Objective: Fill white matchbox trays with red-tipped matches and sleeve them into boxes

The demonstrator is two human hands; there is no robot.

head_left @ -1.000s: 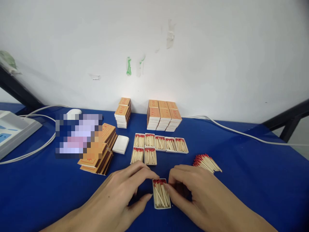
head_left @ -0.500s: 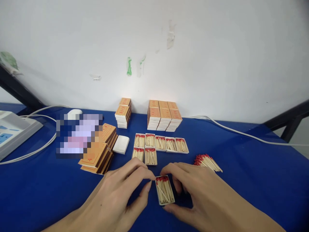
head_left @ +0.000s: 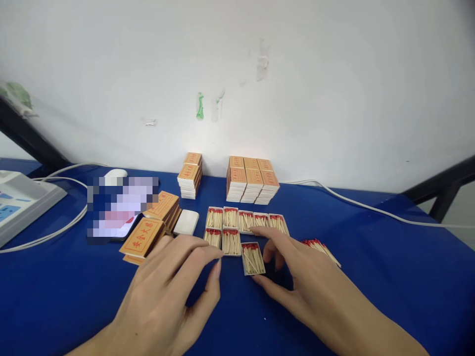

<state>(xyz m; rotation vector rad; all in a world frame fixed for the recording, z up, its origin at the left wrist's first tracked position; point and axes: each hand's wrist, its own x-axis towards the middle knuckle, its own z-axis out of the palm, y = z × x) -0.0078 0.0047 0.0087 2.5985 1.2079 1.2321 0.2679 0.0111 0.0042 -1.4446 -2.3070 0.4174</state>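
Note:
A white tray filled with red-tipped matches point(head_left: 253, 258) lies on the blue table point(head_left: 371, 277), just right of two filled trays point(head_left: 223, 241) in a front row. Behind them is a row of several filled trays point(head_left: 247, 220). My right hand point(head_left: 297, 279) grips the single tray, fingers on its right side and thumb at its near end. My left hand point(head_left: 174, 291) hovers to the left with fingers spread, holding nothing, its fingertips near the front row.
Loose matches point(head_left: 322, 248) lie beside my right hand. Flat orange sleeves point(head_left: 152, 231) and an empty white tray point(head_left: 186, 222) sit at the left. Stacked matchboxes point(head_left: 190, 174) point(head_left: 252, 179) stand by the wall. A phone point(head_left: 118, 210), mouse point(head_left: 115, 173), grey device point(head_left: 22, 198) and cables point(head_left: 371, 208) lie around.
My right hand has slid the filled tray away from me, up beside the front row. My left hand has let go of it and drawn back to the left.

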